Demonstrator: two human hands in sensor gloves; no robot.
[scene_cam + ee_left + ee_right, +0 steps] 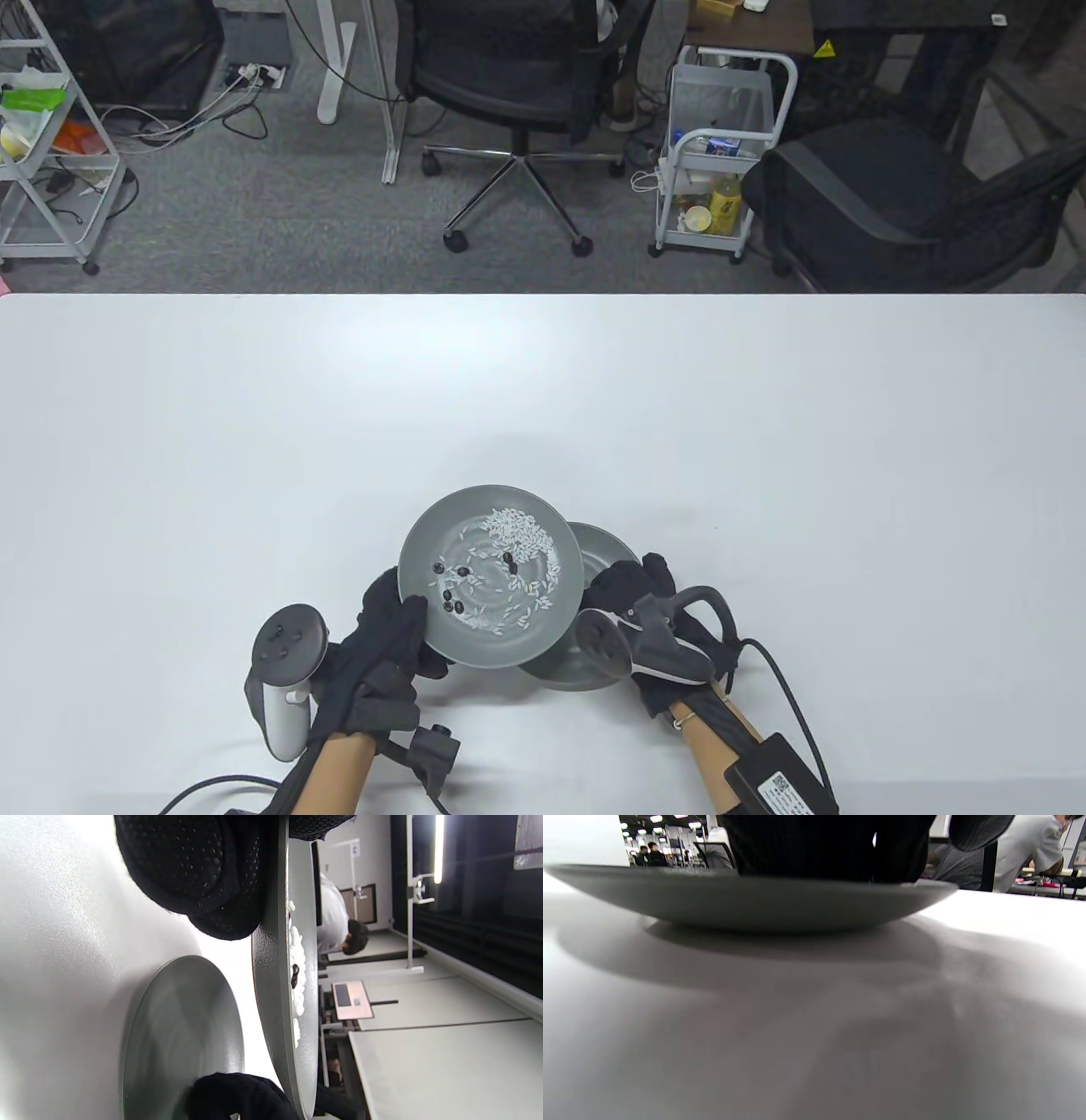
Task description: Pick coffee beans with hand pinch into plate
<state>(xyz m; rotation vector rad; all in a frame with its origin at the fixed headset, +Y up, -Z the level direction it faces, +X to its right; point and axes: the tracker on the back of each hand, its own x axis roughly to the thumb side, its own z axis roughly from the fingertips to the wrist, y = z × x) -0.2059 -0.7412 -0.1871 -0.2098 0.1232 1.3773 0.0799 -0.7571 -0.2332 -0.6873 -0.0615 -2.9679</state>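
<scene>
Left hand (392, 624) gripping — right hand (632, 594) resting

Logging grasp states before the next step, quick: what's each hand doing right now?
Left hand: grips the rim of the upper plate, lifted off the table.
Right hand: rests at the lower plate; grip cannot be told.

Behind the white table (254, 407) it's a regular office floor: a black swivel chair (517, 76) in the middle, another black chair (916, 204) off right, a white rolling cart (721, 144) holding bottles between them, and a wire shelf (42, 144) far left.
</scene>
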